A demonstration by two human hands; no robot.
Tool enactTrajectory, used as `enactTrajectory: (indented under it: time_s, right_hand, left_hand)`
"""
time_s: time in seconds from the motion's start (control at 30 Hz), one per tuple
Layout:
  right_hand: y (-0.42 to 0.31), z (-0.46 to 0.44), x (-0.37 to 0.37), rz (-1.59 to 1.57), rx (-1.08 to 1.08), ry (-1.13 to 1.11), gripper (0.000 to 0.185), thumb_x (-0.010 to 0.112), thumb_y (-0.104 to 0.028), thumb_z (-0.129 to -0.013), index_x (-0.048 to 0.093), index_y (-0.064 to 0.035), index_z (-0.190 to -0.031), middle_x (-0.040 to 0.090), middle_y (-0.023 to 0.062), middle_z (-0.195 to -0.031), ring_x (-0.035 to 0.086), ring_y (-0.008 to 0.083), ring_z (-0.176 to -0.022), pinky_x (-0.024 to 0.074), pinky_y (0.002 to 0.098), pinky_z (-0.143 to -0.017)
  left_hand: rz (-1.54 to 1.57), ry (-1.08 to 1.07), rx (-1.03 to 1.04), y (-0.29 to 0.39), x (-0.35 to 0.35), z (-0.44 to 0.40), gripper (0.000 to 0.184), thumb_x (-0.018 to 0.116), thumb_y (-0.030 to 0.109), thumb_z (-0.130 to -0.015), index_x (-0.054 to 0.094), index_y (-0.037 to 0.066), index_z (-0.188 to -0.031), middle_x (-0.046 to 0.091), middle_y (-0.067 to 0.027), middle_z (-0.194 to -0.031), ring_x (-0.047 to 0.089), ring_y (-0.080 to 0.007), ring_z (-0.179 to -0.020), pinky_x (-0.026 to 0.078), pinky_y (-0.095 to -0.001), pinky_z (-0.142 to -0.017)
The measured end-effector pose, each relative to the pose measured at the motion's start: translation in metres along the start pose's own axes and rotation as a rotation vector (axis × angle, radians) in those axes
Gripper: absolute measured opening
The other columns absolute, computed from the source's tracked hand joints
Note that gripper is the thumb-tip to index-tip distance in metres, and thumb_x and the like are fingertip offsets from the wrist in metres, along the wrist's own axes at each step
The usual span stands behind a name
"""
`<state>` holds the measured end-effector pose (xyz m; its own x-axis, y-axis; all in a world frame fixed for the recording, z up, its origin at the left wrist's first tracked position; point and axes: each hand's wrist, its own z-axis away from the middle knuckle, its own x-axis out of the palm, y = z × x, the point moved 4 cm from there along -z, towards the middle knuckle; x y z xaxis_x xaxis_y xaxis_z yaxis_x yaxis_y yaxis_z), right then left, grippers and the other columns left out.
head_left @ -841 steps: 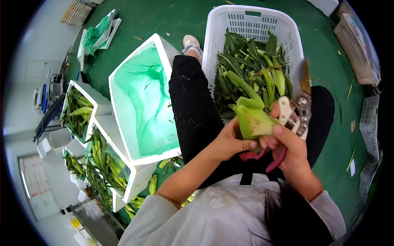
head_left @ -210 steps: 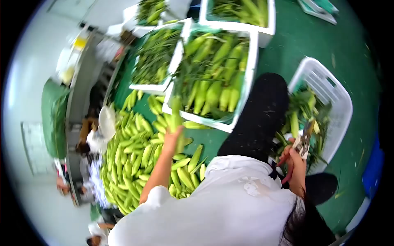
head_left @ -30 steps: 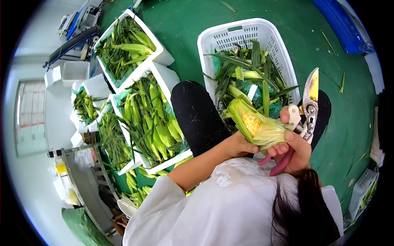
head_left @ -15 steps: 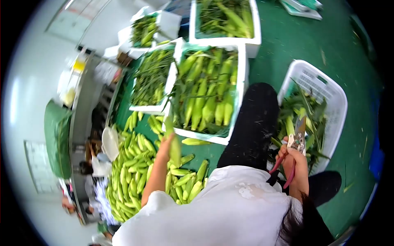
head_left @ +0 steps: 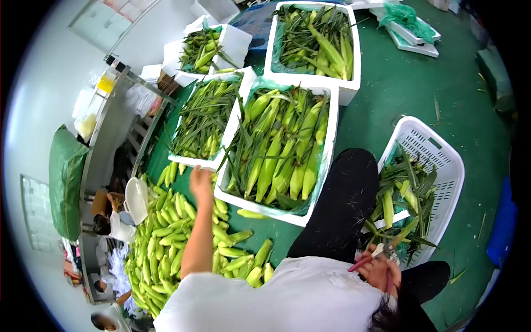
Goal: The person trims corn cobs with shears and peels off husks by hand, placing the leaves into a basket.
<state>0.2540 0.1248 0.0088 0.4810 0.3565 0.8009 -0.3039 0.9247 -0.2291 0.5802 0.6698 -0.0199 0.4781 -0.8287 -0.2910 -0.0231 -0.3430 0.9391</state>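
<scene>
Two hands show on my screen, well apart. I have the left hand (head_left: 201, 180) stretched out over the near end of a heap of corn (head_left: 166, 243), just beside the corner of a foam box (head_left: 332, 124); from this far off I cannot tell whether its fingers are open or closed. On the other side, I have the right hand (head_left: 379, 272) wrapped around the red-handled pruning shears (head_left: 385, 252), their head angled up and away over the edge of the white basket (head_left: 451, 171). That basket carries cut leaves and husks (head_left: 409, 193), some pale, in a loose tangle.

The corn lies in its husks on the green floor (head_left: 398, 99), spread from the far workers' side to the white shirt (head_left: 265, 299). One cob (head_left: 251, 214) rests by the foam box's lower edge, and the box itself is packed with long green cobs and leaves. A black-trousered leg (head_left: 345, 205) stands between box and basket
</scene>
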Motion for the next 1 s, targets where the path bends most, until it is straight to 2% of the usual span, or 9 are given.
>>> enactTrajectory:
  time_s: [0.07,0.1,0.23,0.4,0.47,0.57,0.7,0.83,1.0]
  right_hand:
    - [0.003,0.006,0.011,0.088,-0.037,-0.075,0.069,0.06,-0.028,-0.086,0.036,-0.0005,-0.144,0.054,0.023,-0.123,0.046,0.0435,-0.128,0.0339,0.0554,-0.11]
    - [0.001,0.008,0.011,0.122,-0.043,-0.079,0.071,0.061,-0.026,-0.085,0.033,-0.0005,-0.146,0.054,0.0232,-0.124,0.046,0.0441,-0.128,0.0341,0.0562,-0.11]
    - [-0.014,0.025,0.013,0.173,-0.169,0.018,0.073,0.063,-0.022,-0.083,0.032,-0.0009,-0.146,0.054,0.0228,-0.124,0.048,0.0432,-0.126,0.0365,0.0554,-0.109]
    - [-0.02,0.05,-0.01,0.018,-0.334,0.1,0.07,0.061,-0.019,-0.082,0.034,-0.0012,-0.144,0.056,0.0195,-0.118,0.052,0.0377,-0.12,0.0395,0.05,-0.106]
    - [-0.028,0.052,-0.022,0.127,-0.417,0.104,0.065,0.055,-0.026,-0.087,0.035,-0.0027,-0.144,0.054,0.0131,-0.118,0.051,0.0306,-0.119,0.04,0.0455,-0.104]
    - [-0.055,0.045,-0.016,0.213,-0.514,0.066,0.07,0.06,-0.009,-0.078,0.036,-0.0007,-0.143,0.056,0.0136,-0.116,0.053,0.0304,-0.115,0.041,0.0468,-0.104]
    - [-0.084,0.013,-0.009,0.645,-0.42,0.049,0.075,0.068,-0.008,-0.077,0.035,0.0002,-0.144,0.053,0.0111,-0.125,0.053,0.0263,-0.115,0.0429,0.0384,-0.099]
    - [-0.109,-0.025,0.011,1.265,-0.713,0.115,0.084,0.078,-0.032,-0.077,0.036,0.0018,-0.142,0.051,0.0177,-0.128,0.051,0.0341,-0.118,0.0399,0.0425,-0.101]
    - [-0.15,0.006,0.028,1.596,-0.819,0.279,0.085,0.078,-0.036,-0.071,0.04,-0.0019,-0.138,0.049,0.0222,-0.126,0.045,0.0395,-0.12,0.0329,0.0453,-0.106]
  left_hand:
    - [-0.035,-0.363,0.257,0.077,0.175,0.02,0.053,0.057,0.002,-0.087,0.042,0.005,-0.138,0.065,-0.0143,-0.111,0.065,-0.0221,-0.097,0.051,-0.0318,-0.083]
    - [-0.105,-0.466,0.162,0.023,0.247,0.006,0.059,0.06,0.009,-0.085,0.039,0.004,-0.14,0.064,-0.0171,-0.112,0.064,-0.027,-0.102,0.051,-0.0367,-0.087]
    - [-1.322,-0.783,0.047,0.01,0.403,0.038,0.089,0.072,0.041,-0.076,0.028,0.01,-0.147,0.046,-0.0139,-0.145,0.052,-0.0349,-0.127,0.034,-0.0587,-0.104]
    - [-0.62,-0.993,-0.14,-0.038,0.386,-0.021,0.084,0.073,0.04,-0.079,0.038,0.002,-0.145,0.061,-0.0168,-0.127,0.06,-0.0295,-0.113,0.044,-0.0436,-0.096]
    - [-0.23,-1.003,-0.35,0.023,0.348,-0.006,0.077,0.07,0.035,-0.083,0.039,0.0,-0.144,0.063,-0.0159,-0.121,0.063,-0.027,-0.106,0.05,-0.0414,-0.089]
    - [0.058,-0.825,-0.494,0.111,0.251,0.064,0.065,0.062,0.029,-0.089,0.039,0.0,-0.142,0.065,-0.0168,-0.117,0.066,-0.0283,-0.094,0.053,-0.0417,-0.084]
    - [0.515,-1.047,-0.665,0.178,0.217,0.158,0.063,0.062,0.042,-0.088,0.043,0.007,-0.137,0.063,-0.0148,-0.116,0.065,-0.0251,-0.085,0.054,-0.0389,-0.073]
    - [0.137,-1.115,-0.469,0.213,0.234,0.241,0.061,0.065,0.031,-0.092,0.039,0.01,-0.143,0.064,-0.0113,-0.106,0.062,-0.0191,-0.079,0.053,-0.0316,-0.066]
    - [-0.118,-1.567,-0.095,0.236,0.264,0.299,0.069,0.07,0.011,-0.088,0.036,0.004,-0.148,0.059,-0.0051,-0.114,0.057,-0.011,-0.085,0.05,-0.0267,-0.078]
